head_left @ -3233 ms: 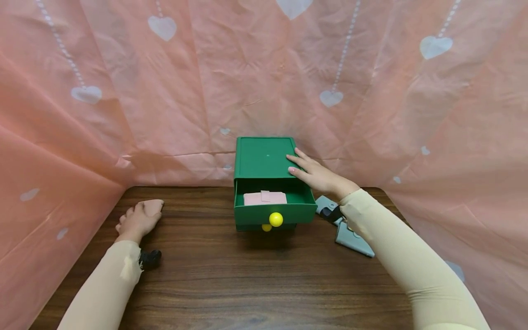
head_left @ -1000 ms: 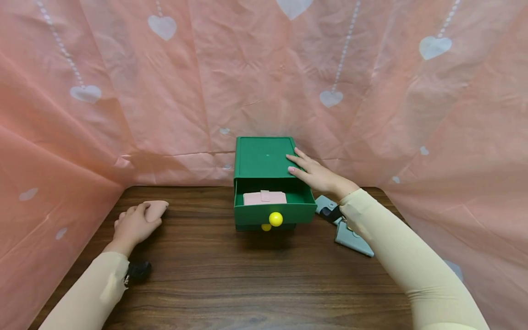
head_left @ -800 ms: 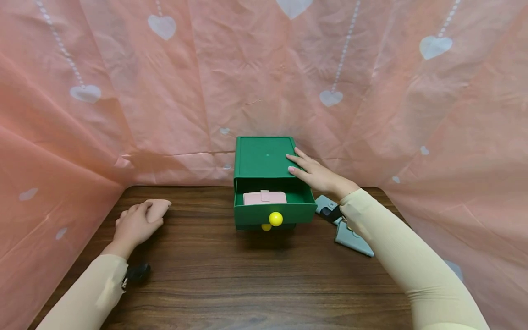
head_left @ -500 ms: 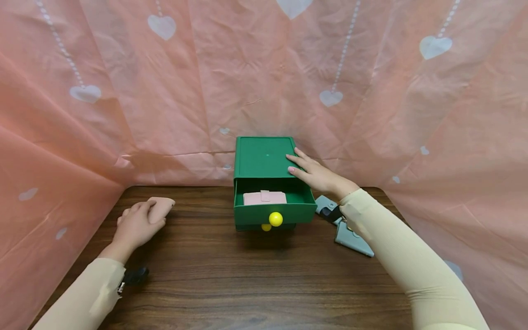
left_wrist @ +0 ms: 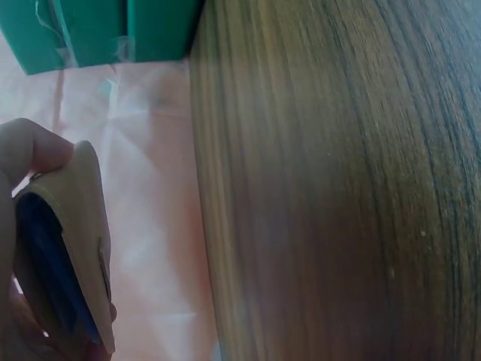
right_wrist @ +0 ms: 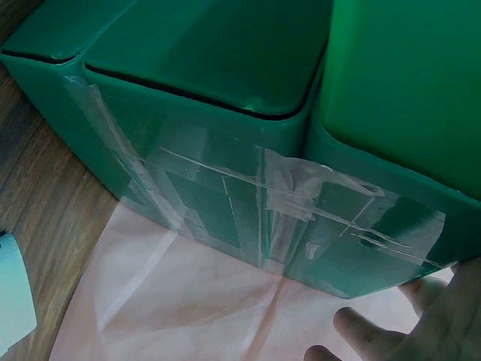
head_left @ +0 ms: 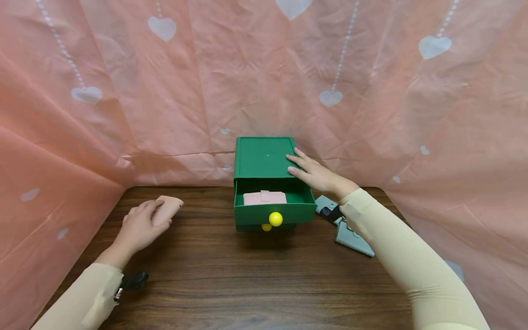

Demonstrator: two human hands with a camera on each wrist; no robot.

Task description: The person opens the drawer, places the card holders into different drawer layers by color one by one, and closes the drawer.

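Note:
My left hand (head_left: 140,227) grips a pale pink wallet (head_left: 167,210) over the left side of the table. In the left wrist view the wallet (left_wrist: 89,218) is folded, with a dark blue inside showing at its edge. A small green chest of drawers (head_left: 264,158) stands at the back middle. Its upper drawer (head_left: 251,215) is pulled out, and a pink wallet with a strap (head_left: 264,199) lies inside. The right hand (head_left: 319,176) rests with spread fingers on the chest's top right edge. Clear tape covers the chest's side (right_wrist: 225,195) in the right wrist view.
Two grey-blue wallets lie right of the chest: a front one (head_left: 354,242) and a back one (head_left: 325,201), partly hidden by the right wrist's black strap (head_left: 331,214). Yellow ball knobs (head_left: 276,219) stick out from the drawers. A pink heart-patterned cloth (head_left: 185,114) encloses the wooden table (head_left: 231,284).
My left hand has drawn the pink wallet rightward from the table's left side, tilting it. The right hand, chest and open drawer stay as they were.

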